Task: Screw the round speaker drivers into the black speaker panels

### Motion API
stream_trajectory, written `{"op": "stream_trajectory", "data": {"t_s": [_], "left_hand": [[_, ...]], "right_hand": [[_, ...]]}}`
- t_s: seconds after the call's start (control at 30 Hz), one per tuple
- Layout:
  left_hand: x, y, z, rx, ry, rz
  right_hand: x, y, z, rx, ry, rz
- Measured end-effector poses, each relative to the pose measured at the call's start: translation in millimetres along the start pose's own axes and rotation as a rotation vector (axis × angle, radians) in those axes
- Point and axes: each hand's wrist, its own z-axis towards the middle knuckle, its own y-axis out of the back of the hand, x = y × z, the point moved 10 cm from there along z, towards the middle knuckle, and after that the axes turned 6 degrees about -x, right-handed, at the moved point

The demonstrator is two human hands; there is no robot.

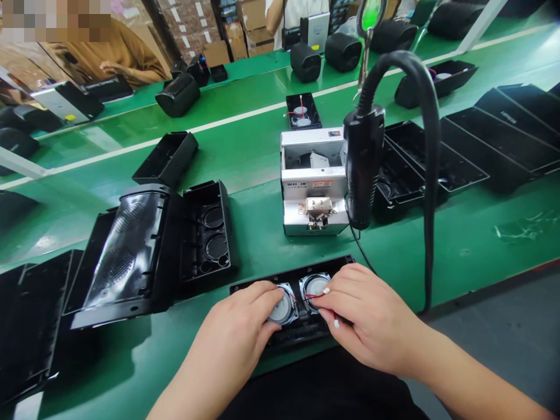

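Head view: round-backed speakers in oblong black casing

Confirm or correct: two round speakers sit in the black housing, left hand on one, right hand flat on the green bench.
The right hand isn't flat on the bench; the head view shows it holding thin wires by the other speaker.

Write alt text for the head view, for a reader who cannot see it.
A person's left hand grasps one round speaker at a black case, while the right hand pinches thin wires by a second speaker. Beyond, a silver machine stands on a green table, a black tool hanging near it. More black cases lie to both sides.
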Motion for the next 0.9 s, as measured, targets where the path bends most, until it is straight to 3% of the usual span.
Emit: {"op": "stream_trajectory", "data": {"t_s": [0.1, 0.27, 0.33, 0.4, 0.47, 0.53, 0.63, 0.7, 0.9], "left_hand": [[2.2, -4.0, 0.7, 0.004, -0.005, 0.013], [-1.6, 10.6, -10.9, -0.164, -0.122, 0.068], [-2.7, 25.5, -21.2, -0.273, -0.163, 0.083], [-0.5, 36.6, -33.0, -0.361, -0.176, 0.128], [1.9, 35.2, -43.7, -0.387, -0.192, 0.198], [5.9, 21.9, -50.6, -0.365, -0.187, 0.255], [12.8, 0.1, -53.5, -0.358, -0.115, 0.243], [13.2, -9.8, -51.3, -0.369, -0.071, 0.178], [4.1, -13.3, -37.5, -0.421, -0.033, 0.059]], "right_hand": [[-1.9, 18.4, -1.9, -0.095, 0.011, 0.023], [-55.1, 98.8, -0.1, -0.715, -0.157, -0.095], [-85.2, 108.6, 16.3, -0.74, -0.25, -0.078], [-111.1, 105.9, 38.2, -0.65, -0.312, 0.009], [-127.4, 104.0, 51.5, -0.604, -0.341, 0.112], [-133.8, 109.3, 53.1, -0.656, -0.346, 0.218], [-126.1, 118.9, 50.7, -0.734, -0.329, 0.428], [-107.7, 123.4, 57.9, -0.733, -0.301, 0.551], [-36.8, 131.7, 117.7, -0.787, -0.085, 0.761]]}}
